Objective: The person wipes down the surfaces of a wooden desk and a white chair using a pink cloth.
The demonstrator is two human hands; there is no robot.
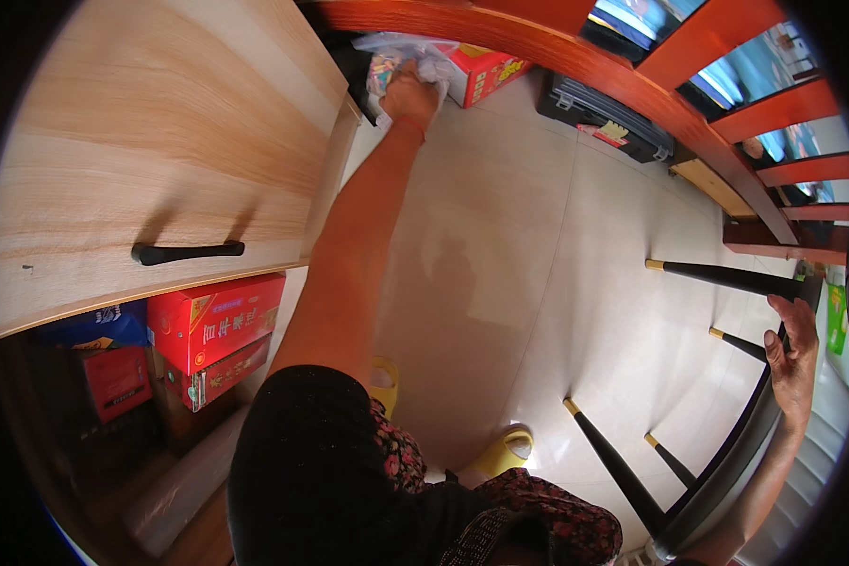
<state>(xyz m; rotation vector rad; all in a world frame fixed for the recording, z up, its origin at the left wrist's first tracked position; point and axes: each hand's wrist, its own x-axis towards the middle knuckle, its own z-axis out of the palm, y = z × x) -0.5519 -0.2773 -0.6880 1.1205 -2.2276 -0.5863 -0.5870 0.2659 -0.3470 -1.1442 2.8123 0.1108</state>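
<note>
My left hand [412, 97] reaches far forward, its fingers curled into a clear plastic bag [435, 65]. Small multicoloured pieces show through the plastic; what they are I cannot tell. Just right of this bag, a red and white cardboard box [482, 71] sits on the floor, partly under the red wooden frame. Off to the right, my right hand [794, 357] is by the rim of a black stool or chair [722, 481] with gold-tipped legs. Its fingers are apart and hold nothing. Whether the palm rests on the seat is hard to tell.
A wooden cabinet door [184, 141] with a black handle [187, 252] stands at left. Red boxes [216, 322] fill the shelf below it. A black plastic toolbox [605, 117] lies beneath the slatted red wooden frame [608, 60]. Yellow slippers [506, 453] are on the tiled floor [481, 283].
</note>
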